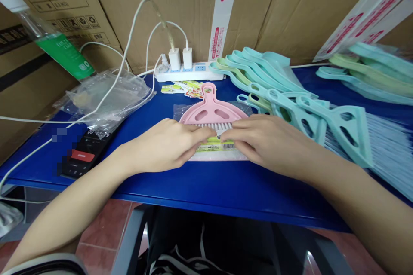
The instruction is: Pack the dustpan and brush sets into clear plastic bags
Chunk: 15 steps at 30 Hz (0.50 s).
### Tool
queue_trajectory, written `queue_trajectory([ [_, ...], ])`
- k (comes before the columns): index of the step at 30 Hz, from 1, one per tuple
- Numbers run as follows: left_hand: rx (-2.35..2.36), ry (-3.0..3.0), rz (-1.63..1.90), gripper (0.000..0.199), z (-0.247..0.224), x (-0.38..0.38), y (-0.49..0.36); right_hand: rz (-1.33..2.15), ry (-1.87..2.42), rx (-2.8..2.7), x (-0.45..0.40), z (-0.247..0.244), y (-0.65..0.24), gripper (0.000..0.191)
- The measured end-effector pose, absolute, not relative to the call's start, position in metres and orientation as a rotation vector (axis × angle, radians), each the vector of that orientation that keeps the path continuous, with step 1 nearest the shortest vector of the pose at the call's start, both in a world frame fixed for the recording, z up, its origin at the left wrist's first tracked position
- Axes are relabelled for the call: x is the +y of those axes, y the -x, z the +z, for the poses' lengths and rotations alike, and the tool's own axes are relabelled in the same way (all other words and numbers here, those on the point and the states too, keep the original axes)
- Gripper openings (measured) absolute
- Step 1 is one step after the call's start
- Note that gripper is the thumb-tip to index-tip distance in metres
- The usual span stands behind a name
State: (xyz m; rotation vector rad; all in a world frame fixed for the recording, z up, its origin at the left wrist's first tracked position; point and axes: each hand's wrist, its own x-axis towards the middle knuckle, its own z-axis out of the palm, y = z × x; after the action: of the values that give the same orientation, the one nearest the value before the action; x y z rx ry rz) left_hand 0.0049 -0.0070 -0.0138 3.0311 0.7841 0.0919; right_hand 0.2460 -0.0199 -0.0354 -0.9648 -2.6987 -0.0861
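Observation:
A pink dustpan and brush set point(209, 109) lies flat on the blue table, its handle pointing away from me, with clear plastic wrap showing around it. On its lower part is a yellow-green label point(211, 144). My left hand point(171, 144) rests at the set's left side, thumb and fingers pressed together at the label. From the right, my right hand point(261, 139) lies over the set, its fingers bent onto the label's right part. Whether either hand pinches the label or the wrap is hidden under the fingers.
Turquoise and green dustpans point(267, 68) and brushes point(348, 129) are piled at the right. Behind stand a power strip point(190, 71) and loose labels point(182, 88). Plastic bags point(106, 94), a phone point(85, 152), a tilted bottle point(61, 51) and white cables are at the left.

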Motion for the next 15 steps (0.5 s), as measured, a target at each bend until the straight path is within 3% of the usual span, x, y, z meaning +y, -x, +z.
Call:
queue_trajectory([
  [8,0.768,-3.046,0.132,0.036,-0.0141,-0.0076,-0.0046,-0.201,0.771,-2.705,-0.0188,-0.0362,-0.2442,0.035],
  [15,0.764,-3.033,0.038,0.039,-0.0140,-0.0088,-0.0090,-0.067,0.835,-2.761,-0.0201,-0.0364,-0.2463,0.043],
])
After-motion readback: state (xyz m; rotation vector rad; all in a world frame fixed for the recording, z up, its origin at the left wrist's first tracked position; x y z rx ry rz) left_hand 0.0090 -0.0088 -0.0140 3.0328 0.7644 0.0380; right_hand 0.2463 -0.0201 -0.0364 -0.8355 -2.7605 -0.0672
